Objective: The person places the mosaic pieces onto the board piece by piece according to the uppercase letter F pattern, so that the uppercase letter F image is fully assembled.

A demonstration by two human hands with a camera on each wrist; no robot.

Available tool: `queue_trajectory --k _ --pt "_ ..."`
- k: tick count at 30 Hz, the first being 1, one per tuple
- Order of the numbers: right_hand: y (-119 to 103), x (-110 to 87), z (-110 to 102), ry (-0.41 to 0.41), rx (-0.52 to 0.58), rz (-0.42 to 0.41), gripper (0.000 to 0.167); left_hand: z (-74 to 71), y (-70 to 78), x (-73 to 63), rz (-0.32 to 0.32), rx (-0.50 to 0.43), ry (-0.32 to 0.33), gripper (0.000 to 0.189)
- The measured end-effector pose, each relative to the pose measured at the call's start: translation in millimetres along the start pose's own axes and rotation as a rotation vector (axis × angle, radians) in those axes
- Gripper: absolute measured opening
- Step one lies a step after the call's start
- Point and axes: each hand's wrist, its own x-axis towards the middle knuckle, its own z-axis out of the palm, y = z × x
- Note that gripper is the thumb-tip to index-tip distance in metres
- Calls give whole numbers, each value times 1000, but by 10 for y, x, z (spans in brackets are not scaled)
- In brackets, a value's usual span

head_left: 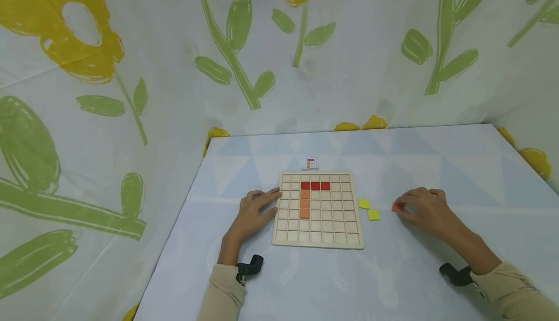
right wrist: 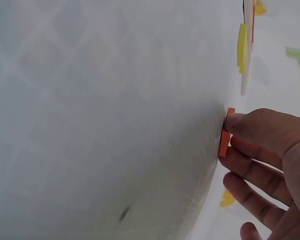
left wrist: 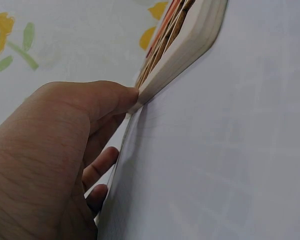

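We see the left hand [head_left: 255, 213] with its fingers relaxed, touching the left edge of the wooden grid board [head_left: 325, 225]. To the board's right, well apart from it, the right hand [head_left: 425, 211] pinches an orange tile [right wrist: 224, 143] at the tabletop [head_left: 393, 267]. Between them lie two yellow tiles [head_left: 373, 215]; on the board we count three red tiles [head_left: 315, 185] (in a row) above three orange squares [head_left: 304, 203].

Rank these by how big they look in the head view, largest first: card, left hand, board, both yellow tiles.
1. Board
2. Left hand
3. Card
4. Upper yellow tile and lower yellow tile: too alike to rank; the lower one lies nearer the camera.
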Motion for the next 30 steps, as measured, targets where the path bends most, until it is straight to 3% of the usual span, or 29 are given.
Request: queue_trajectory --k 6,12,18,30 --pt "14 10 13 35 -3 -23 17 -10 11 21 5 3 2 46" --pt "-2 37 56 122 29 -97 20 -16 11 7 -3 -2 -5 46" --pt "-56 79 57 157 45 -145 24 -11 -3 7 5 1 -5 46" --pt "-250 166 14 102 74 -142 23 -9 22 -5 -9 3 -3 47"
